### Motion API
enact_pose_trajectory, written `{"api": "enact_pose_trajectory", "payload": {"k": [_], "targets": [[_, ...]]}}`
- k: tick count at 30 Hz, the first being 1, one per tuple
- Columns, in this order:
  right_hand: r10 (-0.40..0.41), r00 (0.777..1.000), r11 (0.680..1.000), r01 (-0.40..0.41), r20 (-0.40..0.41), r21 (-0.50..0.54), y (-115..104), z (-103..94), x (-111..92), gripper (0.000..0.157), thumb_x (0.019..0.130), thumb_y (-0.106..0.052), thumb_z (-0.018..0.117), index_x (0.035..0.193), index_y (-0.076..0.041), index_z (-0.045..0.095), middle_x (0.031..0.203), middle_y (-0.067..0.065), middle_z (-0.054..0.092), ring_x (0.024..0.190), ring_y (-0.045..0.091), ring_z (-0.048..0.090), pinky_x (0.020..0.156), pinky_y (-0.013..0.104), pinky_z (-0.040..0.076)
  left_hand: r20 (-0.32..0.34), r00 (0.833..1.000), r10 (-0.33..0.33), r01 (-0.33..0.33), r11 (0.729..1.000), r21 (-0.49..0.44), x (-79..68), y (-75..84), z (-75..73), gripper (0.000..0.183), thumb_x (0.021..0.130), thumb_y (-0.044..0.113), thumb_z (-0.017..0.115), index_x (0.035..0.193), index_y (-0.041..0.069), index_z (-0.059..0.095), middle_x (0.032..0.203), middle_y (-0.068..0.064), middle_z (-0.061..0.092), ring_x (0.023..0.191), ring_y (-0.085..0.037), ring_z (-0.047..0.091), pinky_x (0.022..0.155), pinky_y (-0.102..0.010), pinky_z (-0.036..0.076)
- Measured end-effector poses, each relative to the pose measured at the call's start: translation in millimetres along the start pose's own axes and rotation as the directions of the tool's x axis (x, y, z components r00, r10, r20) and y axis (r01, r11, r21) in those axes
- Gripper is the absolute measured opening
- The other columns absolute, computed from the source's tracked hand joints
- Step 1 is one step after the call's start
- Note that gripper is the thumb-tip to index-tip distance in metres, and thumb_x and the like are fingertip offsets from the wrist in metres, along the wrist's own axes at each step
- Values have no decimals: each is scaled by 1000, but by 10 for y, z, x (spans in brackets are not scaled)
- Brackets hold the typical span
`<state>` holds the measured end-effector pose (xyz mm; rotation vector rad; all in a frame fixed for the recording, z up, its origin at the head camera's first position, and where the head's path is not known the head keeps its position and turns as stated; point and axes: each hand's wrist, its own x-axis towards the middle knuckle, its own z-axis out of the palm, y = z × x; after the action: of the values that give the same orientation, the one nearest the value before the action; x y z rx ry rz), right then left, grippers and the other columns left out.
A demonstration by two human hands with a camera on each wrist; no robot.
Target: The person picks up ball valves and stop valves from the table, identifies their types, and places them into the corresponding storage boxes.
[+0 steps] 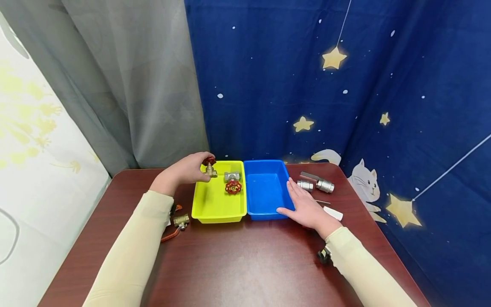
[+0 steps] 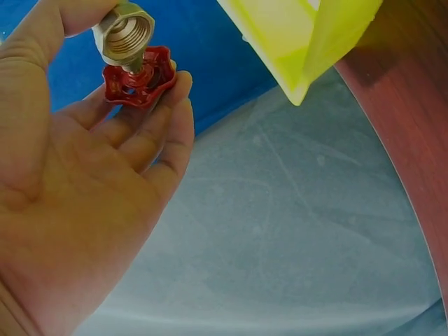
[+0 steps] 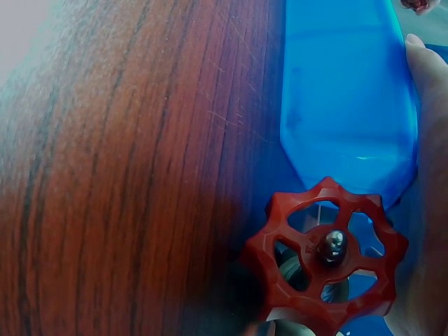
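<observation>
My left hand (image 1: 189,169) pinches a brass gate valve (image 1: 210,170) with a red handwheel above the back left of the yellow tray (image 1: 207,205). In the left wrist view the thumb is on the valve's threaded body (image 2: 126,31), and the fingers lie behind the red handwheel (image 2: 143,80). A silver gate valve (image 1: 232,182) with a red handwheel lies inside the yellow tray. My right hand (image 1: 307,207) rests with straight fingers along the right rim of the blue tray (image 1: 266,192), which holds nothing.
Silver ball valves (image 1: 325,185) lie right of the blue tray, near a white handle (image 1: 333,213). A red handwheel (image 3: 305,241) shows close up beneath the right wrist. Left of the yellow tray lies a brass ball valve (image 1: 181,220) with an orange lever. Curtains (image 1: 261,85) hang behind the table.
</observation>
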<state>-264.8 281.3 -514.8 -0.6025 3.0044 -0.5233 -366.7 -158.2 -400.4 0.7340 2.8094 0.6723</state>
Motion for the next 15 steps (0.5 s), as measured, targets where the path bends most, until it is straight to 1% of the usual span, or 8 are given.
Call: {"api": "enact_pose_trajectory", "payload": {"k": [7, 15], "targets": [[7, 1000, 1000, -7, 4, -4, -2, 6, 6, 118, 101, -85, 49, 177, -2, 12, 186, 12, 4, 170, 37, 9, 132, 65, 19, 9, 1000, -15, 15, 1000, -10, 40, 90, 17, 78, 90, 16, 86, 159, 6, 52, 148, -16, 63, 129, -38, 61, 115, -56, 51], [3, 1000, 1000, -3, 1, -4, 19, 20, 15, 119, 101, -86, 49, 177, -2, 13, 186, 12, 4, 170, 39, 12, 132, 65, 19, 35, 999, -41, 43, 997, -58, 88, 174, 25, 78, 90, 14, 86, 160, 9, 52, 148, -14, 63, 127, -38, 61, 113, -54, 53]]}}
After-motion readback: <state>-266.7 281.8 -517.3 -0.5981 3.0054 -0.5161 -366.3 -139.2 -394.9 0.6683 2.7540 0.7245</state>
